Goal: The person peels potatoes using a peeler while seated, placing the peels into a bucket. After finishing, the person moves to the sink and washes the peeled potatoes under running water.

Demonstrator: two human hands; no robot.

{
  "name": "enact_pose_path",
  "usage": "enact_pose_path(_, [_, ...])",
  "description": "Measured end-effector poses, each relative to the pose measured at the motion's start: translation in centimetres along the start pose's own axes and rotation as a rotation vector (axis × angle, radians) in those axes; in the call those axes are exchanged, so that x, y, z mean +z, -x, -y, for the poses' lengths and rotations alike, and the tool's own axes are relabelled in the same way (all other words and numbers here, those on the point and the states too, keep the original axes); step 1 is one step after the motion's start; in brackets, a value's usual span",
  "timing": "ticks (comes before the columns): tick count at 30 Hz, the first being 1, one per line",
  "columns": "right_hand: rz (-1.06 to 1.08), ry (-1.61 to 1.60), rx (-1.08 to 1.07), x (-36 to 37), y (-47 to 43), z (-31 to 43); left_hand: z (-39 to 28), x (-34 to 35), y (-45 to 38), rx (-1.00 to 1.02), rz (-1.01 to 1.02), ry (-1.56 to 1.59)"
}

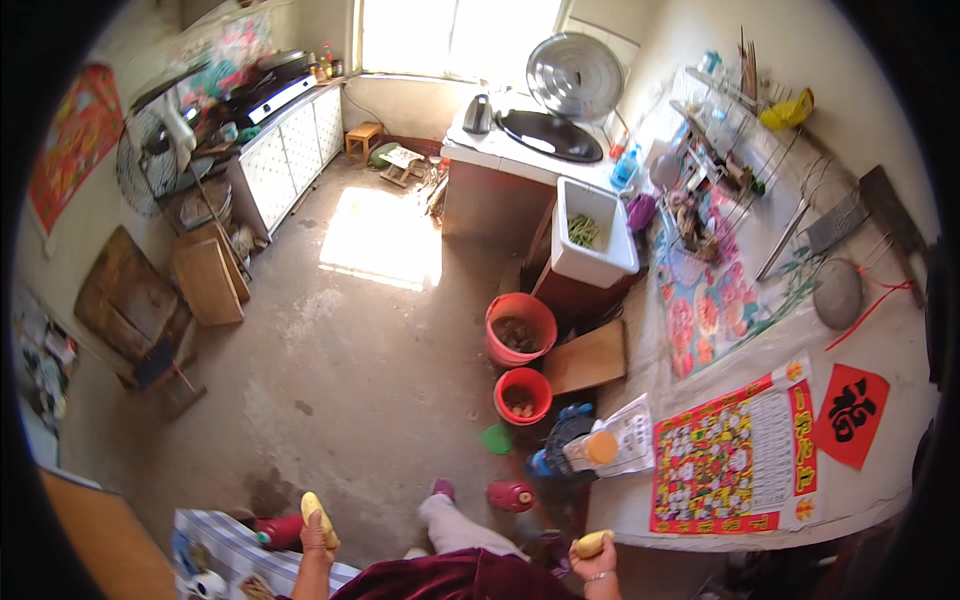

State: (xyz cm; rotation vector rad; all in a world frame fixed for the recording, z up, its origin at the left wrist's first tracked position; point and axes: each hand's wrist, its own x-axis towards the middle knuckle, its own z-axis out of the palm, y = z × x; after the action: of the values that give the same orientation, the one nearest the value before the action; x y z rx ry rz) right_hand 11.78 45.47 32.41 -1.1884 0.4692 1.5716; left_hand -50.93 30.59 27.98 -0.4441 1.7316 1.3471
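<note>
Upright in my left hand (316,538) is a long, pale yellow potato (315,510), which looks peeled. A second, shorter yellow potato (595,543) is gripped in my right hand (595,562), which has a bracelet at its wrist. The two hands are wide apart, on either side of my dark red velvet top (457,577). Beside my left hand are a red thermos flask (280,532) and a table with a striped cloth (225,534). Another red flask (510,496) stands on the floor nearer my right hand.
Red buckets (491,345) (500,401) stand ahead to the right, below a white sink (600,262) holding green beans. A stove counter (289,161) and a wooden chair (127,292) line the left. A large wok (551,137) is set into the tiled stove by the window.
</note>
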Motion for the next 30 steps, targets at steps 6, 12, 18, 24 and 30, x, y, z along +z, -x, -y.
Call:
enact_pose_path(6, [0.034, 0.061, 0.343, 16.0, -6.8, -6.9, -6.8, -0.4, -2.5, -0.013, -0.116, 0.141])
enact_pose_path(12, [0.313, 0.262, 0.349, 37.4, -10.8, -11.9, -11.0, 5.3, -9.6, -0.244, -0.203, 0.251])
enact_pose_path(18, [0.351, 0.078, 0.227, 46.2, -12.0, -13.6, -21.0, 12.9, -19.4, -0.27, -0.113, 0.112])
enact_pose_path(24, [0.135, -0.126, 0.192, 50.9, -14.1, -14.6, -36.6, 17.9, -32.0, 0.102, 0.129, -0.053])
enact_pose_path(30, [-0.012, -0.351, -0.024, 53.4, -17.5, -10.4, -51.9, 49.1, -35.7, -0.027, 0.178, -0.116])
